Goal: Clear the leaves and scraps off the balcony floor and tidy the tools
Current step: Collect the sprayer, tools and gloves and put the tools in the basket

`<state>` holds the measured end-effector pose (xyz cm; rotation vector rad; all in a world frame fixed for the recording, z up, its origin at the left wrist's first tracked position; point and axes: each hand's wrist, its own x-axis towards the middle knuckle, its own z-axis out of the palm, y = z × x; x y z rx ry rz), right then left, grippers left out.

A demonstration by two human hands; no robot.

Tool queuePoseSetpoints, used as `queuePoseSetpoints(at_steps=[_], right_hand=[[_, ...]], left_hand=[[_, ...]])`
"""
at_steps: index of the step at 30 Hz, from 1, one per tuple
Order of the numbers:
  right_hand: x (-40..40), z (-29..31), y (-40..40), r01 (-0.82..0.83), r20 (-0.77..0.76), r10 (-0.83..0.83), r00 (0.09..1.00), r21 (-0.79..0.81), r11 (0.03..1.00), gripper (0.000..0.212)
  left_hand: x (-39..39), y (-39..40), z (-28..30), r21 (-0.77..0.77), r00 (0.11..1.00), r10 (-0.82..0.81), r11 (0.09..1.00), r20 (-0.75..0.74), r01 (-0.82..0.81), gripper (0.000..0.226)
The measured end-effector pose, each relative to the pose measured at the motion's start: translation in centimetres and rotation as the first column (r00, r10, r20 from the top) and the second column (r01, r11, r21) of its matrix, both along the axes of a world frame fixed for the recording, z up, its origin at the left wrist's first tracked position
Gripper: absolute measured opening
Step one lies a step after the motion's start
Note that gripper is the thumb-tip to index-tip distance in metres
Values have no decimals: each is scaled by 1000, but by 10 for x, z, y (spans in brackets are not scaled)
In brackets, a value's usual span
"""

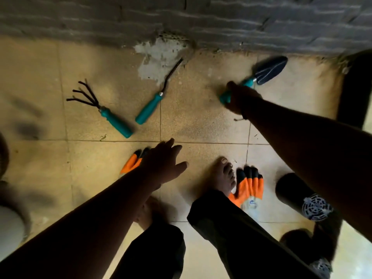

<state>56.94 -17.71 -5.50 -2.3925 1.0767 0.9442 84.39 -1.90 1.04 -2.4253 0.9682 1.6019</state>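
The right hand (240, 97) is closed around the teal handle of a trowel (261, 74), fingers wrapped over the middle of the grip so that the butt end pokes out on the near side of the fist and the dark blade sticks out on the far side, pointing toward the grey brick wall (201, 19). Whether the blade touches the floor or is just off it cannot be told.

The left hand (164, 163) holds nothing; its fingers are spread loosely, palm down, above the tiled floor (40, 158). Just under its wrist side lies an orange glove with black tips (131, 163), partly hidden by the hand.

Out beyond the left hand's fingertips, toward the wall, two more teal-handled tools lie flat on the tiles: a hand rake (100, 110) with its black prongs fanned away from the person, and beside it a thin forked weeder (156, 97) whose rod reaches onto a patch of grey cement (159, 57).

Below the right forearm a second orange glove (251, 187) lies on the floor, touching a bare foot (222, 176). Small bits of leaf (103, 137) sit along a tile joint near the rake's handle.
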Motion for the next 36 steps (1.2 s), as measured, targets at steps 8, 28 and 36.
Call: queuePoseSetpoints(at_steps=[8, 28, 36], right_hand=[[150, 76, -83, 104, 51, -109, 993, 91, 990, 25], [-24, 622, 58, 534, 279, -956, 89, 797, 282, 37], [-159, 727, 154, 326, -35, -850, -526, 915, -239, 36]], left_hand=[[-16, -1, 80, 65, 1000, 18, 998, -11, -17, 61], [-41, -33, 529, -32, 651, 641, 702, -407, -711, 65], [-162, -73, 632, 6, 597, 400, 834, -696, -551, 52]])
